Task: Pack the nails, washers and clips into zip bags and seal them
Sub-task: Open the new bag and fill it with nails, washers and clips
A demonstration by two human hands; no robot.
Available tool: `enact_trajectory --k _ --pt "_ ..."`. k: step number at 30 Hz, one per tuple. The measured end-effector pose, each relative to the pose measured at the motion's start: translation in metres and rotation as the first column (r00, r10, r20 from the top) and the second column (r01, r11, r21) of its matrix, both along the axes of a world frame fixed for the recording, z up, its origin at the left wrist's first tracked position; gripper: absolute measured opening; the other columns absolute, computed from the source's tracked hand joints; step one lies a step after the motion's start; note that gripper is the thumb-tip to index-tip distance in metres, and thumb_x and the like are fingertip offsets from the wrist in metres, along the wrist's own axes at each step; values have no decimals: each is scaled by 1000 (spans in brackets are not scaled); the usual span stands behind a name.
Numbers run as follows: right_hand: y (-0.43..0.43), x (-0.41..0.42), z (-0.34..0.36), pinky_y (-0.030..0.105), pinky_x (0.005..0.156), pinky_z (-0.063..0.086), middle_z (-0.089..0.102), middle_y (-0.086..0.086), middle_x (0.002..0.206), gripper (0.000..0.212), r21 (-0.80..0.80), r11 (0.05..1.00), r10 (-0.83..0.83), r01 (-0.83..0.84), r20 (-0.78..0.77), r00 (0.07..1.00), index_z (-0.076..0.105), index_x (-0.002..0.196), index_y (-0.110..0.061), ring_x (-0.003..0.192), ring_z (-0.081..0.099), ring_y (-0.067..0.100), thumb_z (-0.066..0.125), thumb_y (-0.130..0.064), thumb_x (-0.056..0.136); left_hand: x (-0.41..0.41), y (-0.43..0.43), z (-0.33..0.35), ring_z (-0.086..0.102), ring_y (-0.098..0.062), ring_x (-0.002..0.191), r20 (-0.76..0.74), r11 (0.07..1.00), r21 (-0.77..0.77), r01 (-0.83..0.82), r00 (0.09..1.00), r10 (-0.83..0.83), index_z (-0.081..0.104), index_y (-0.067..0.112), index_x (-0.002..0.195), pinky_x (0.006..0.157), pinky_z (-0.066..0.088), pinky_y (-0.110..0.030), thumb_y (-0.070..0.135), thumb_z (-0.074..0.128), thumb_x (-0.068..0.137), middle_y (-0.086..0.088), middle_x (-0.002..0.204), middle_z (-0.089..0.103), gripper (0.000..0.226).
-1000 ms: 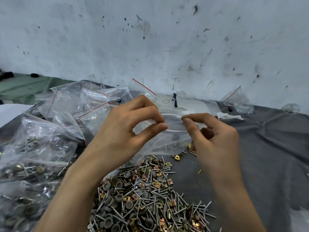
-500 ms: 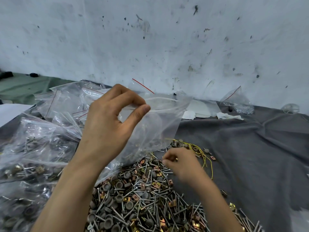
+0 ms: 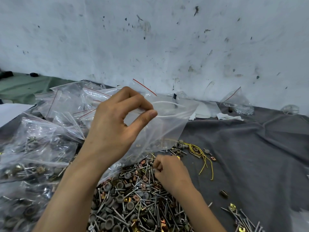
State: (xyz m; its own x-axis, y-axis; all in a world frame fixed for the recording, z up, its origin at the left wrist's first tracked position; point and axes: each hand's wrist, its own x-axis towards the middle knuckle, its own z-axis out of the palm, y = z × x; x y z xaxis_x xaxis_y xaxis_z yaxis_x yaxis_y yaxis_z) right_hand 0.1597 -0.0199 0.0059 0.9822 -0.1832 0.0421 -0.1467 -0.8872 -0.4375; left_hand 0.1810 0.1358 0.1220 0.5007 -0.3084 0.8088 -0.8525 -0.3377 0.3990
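Two hands | left hand [image 3: 113,129] pinches zip bag [image 3: 168,126] | right hand [image 3: 169,173] curled on pile [image 3: 127,201], hold unclear

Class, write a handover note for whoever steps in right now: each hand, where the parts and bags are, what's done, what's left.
Left hand pinches the open zip bag by its mouth; it looks empty.
Right hand: fingers curled in the loose pile of nails, washers and clips; grasp unclear.
Done: filled bags heaped left.
Left: fill this bag, seal, repeat.
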Motion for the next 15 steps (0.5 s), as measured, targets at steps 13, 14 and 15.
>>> enact_trajectory --k 13,14,15 --pt "-22 -64 106 3 47 31 56 -21 61 21 250 958 -110 -142 774 623 69 85 -25 47 49 5 75 -6 78 -6 -6 1 59 -6 86 -81 975 132 177 983 -167 69 20 79 77 42 -17 30 67 81 6 88 60 11" --pt "-22 -62 105 3 50 34 57 -23 67 20 216 971 -110 -100 779 617 70 87 -23 51 53 4 74 -6 78 -6 -7 1 59 -5 85 -80 975 133 180 982 -171 69 19 78 77 42 -16 30 67 81 5 88 60 11" --pt "-23 -60 103 3 53 36 59 -22 76 21 209 974 -108 -89 769 631 70 91 -23 56 55 3 74 -7 78 -7 -7 0 59 -5 85 -76 975 133 177 983 -168 69 19 78 77 42 -16 30 66 81 5 88 60 11"
